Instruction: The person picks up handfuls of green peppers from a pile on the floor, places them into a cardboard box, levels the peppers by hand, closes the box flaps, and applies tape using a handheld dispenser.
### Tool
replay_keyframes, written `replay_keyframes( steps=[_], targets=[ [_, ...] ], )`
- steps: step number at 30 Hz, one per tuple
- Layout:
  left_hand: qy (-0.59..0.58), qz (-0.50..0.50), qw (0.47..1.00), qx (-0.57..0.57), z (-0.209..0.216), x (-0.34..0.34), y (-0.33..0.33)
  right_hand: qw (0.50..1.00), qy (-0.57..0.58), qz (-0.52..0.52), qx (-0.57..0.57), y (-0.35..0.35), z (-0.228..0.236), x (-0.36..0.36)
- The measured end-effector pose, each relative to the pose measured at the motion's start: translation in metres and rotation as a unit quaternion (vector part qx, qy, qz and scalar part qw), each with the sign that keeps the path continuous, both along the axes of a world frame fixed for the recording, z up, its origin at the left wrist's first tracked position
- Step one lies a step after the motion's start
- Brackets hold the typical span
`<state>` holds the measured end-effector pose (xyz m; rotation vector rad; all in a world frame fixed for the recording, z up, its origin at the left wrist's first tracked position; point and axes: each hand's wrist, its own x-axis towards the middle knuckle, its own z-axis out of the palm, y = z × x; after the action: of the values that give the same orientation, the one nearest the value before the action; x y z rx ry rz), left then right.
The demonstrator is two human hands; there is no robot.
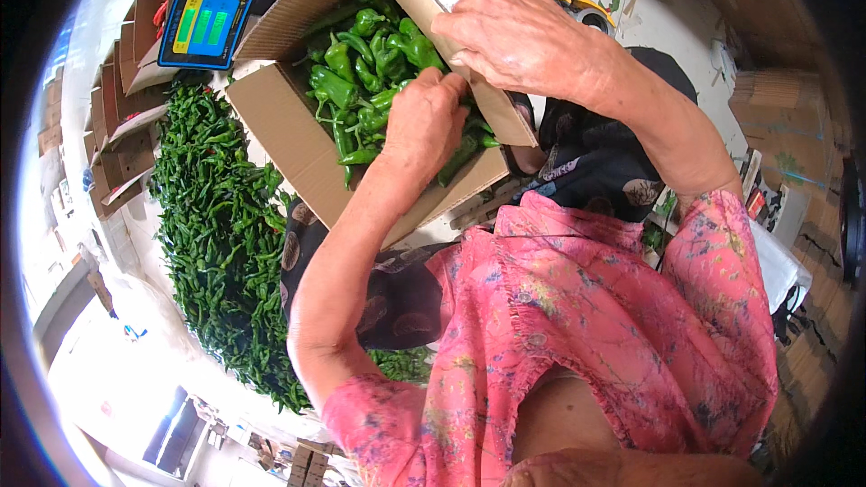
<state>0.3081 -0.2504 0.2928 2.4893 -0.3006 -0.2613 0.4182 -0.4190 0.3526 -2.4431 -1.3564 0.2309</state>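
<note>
An open cardboard box [275, 108] stands in front of me with its flaps up. Green peppers [338, 60] fill it, mostly plump and wrinkled, with a few longer ones among them. My left hand [424, 122] is down in the box on top of the peppers, close to the right flap. Its fingers are curled closed, and what they hold, if anything, is hidden. At the upper right, my right hand [532, 45] grips the edge of the raised right flap [501, 113], fingers over its top.
A blue-framed digital scale display [212, 9] stands beyond the box at left. A large heap of thin green peppers [221, 243] spreads left of the box. Several open cartons [135, 117] line the far left. A yellow tape dispenser [586, 9] lies behind my right hand; flattened cardboard [780, 117] leans at right.
</note>
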Motion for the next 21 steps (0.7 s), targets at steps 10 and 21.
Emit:
replay_keyframes(
  steps=[10, 21],
  targets=[
    [-0.209, 0.094, 0.971, 0.063, -0.021, 0.07, 0.086, 0.987, -0.151, 0.037, 0.029, 0.017, 0.002, -0.014],
    [-0.077, -0.006, 0.986, 0.15, 0.017, 0.009, 0.124, 0.927, -0.242, 0.17, -0.233, 0.027, -0.012, -0.049]
  ],
)
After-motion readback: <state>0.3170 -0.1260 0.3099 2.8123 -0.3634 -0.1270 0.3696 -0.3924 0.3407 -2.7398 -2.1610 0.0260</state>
